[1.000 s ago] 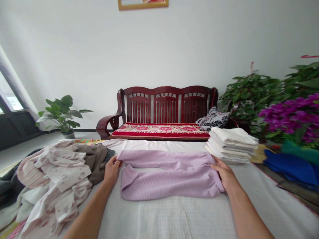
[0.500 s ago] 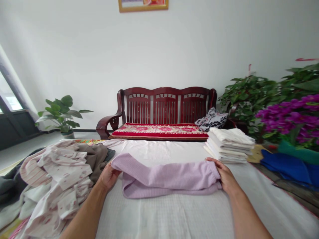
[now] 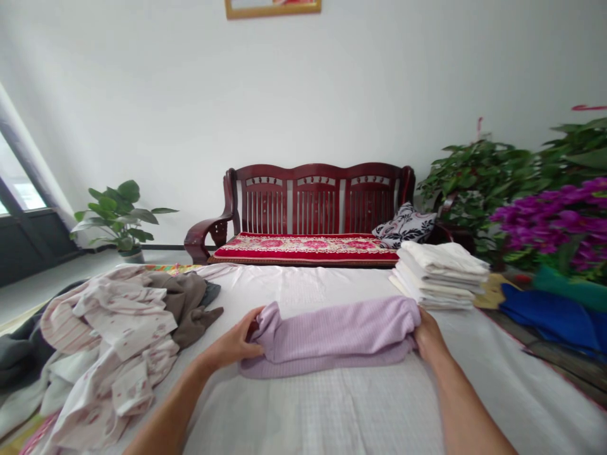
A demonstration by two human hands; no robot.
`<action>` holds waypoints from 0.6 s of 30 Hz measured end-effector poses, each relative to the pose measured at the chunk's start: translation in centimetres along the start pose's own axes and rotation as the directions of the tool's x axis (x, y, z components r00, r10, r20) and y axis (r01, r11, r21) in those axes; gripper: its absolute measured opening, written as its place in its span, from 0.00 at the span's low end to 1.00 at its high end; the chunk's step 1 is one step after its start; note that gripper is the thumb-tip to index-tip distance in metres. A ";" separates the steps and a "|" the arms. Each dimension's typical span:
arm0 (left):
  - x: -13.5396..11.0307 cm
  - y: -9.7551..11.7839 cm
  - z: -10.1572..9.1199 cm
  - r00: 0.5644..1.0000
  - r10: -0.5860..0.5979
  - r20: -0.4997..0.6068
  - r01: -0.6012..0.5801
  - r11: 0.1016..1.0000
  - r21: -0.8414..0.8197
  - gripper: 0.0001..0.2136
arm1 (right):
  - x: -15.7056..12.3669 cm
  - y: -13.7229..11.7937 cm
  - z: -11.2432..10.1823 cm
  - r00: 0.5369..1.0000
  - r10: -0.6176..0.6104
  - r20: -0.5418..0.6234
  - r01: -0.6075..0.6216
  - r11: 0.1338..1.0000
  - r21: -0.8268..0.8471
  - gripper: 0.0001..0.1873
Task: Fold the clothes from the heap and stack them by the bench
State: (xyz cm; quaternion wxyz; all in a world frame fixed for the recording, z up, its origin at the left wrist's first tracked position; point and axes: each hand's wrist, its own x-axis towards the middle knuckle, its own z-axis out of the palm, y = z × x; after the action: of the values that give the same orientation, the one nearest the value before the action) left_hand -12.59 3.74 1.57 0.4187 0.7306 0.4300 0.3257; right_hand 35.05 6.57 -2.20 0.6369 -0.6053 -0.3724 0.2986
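A lilac ribbed garment point(image 3: 332, 332), folded into a long narrow strip, lies across the white cloth in front of me. My left hand point(image 3: 239, 341) grips its left end, thumb below and fingers above, where the fabric bunches and folds over. At the other end my right hand point(image 3: 427, 332) holds the edge; its fingertips are hidden behind the fabric. What kind of garment it is I cannot tell.
A rumpled clothes pile point(image 3: 114, 347) lies on the left. Folded white cloths point(image 3: 439, 275) are stacked at the right rear, with blue fabric point(image 3: 554, 319) beyond. A wooden bench point(image 3: 315, 202) stands behind the white-covered surface point(image 3: 313, 411).
My left hand has moved right, bringing the garment's left end inward and folding it over. At the right end, my hand stays in nearly the same place, its fingers now behind the fabric.
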 end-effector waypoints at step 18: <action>-0.4 -5.8 -2.8 0.493 -0.097 -0.865 0.314 0.947 0.073 0.19 | -0.2 -1.4 1.4 0.974 0.221 -0.049 -0.194 0.927 0.320 0.13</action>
State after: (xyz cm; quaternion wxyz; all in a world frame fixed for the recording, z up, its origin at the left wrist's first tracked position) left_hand -17.17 5.89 -2.47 0.1064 0.4616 0.6970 0.5383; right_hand 33.67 7.03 -0.84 0.7048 -0.5445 -0.2271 0.3940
